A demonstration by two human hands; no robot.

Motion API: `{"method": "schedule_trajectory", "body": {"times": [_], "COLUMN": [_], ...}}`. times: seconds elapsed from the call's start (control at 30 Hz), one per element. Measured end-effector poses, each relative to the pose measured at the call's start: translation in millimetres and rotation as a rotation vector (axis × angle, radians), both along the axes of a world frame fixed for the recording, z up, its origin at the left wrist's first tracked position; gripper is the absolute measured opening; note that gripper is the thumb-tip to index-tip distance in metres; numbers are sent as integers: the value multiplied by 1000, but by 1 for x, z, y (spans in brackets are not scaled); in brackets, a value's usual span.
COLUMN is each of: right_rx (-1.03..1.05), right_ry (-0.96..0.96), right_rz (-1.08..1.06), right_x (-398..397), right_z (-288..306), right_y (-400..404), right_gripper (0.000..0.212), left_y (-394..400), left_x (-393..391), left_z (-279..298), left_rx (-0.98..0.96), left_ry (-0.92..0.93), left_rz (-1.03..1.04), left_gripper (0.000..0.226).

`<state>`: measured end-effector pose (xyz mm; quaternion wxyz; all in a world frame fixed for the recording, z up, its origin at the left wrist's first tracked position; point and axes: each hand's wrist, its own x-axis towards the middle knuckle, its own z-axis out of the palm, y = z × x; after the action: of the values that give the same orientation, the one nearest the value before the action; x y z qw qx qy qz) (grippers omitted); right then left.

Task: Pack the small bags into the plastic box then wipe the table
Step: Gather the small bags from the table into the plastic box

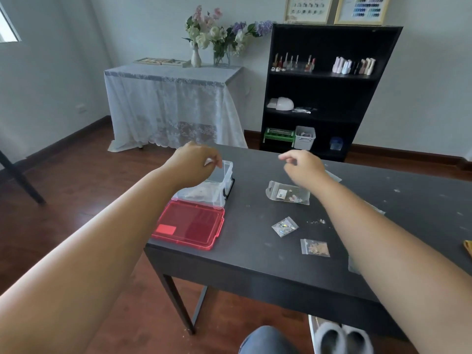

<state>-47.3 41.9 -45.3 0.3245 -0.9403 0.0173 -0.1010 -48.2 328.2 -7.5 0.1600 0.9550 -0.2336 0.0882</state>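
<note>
A clear plastic box (217, 190) stands open at the left end of the dark table (255, 267), with its red lid (189, 226) lying flat in front of it. My left hand (194, 162) hovers over the box, its fingers pinched on a small pale bag. My right hand (304, 167) hangs above a larger clear bag (287, 192), fingers loosely curled and nothing seen in them. Two small bags lie nearer me: one glittery (284, 226) and one with tan bits (315, 247). Further bags are partly hidden behind my right arm.
Loose crumbs (316, 221) and pale specks are scattered over the tabletop. A yellow object (468, 247) shows at the right edge. Behind the table stand a black shelf (329, 98) and a lace-covered side table (173, 106) with flower vases.
</note>
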Motion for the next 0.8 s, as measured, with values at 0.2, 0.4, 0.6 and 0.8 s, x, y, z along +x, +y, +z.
{"method": "schedule_trajectory", "body": {"times": [0.2, 0.4, 0.6, 0.8], "right_rx": [-39, -145, -117, 45], "right_ry": [226, 310, 304, 433], "right_rz": [-191, -60, -81, -105], "right_x": [8, 17, 27, 26], "right_z": [-19, -27, -27, -25], "right_y": [-95, -120, -122, -128], "right_gripper": [46, 42, 51, 75], "left_y": [-85, -142, -153, -163], "left_x": [-11, 1, 23, 31], "left_z": [-5, -41, -52, -55], "left_rx": [15, 120, 63, 68], "left_ry": [33, 292, 382, 431], "left_rz": [-232, -223, -97, -43], "left_gripper": [23, 38, 59, 76]}}
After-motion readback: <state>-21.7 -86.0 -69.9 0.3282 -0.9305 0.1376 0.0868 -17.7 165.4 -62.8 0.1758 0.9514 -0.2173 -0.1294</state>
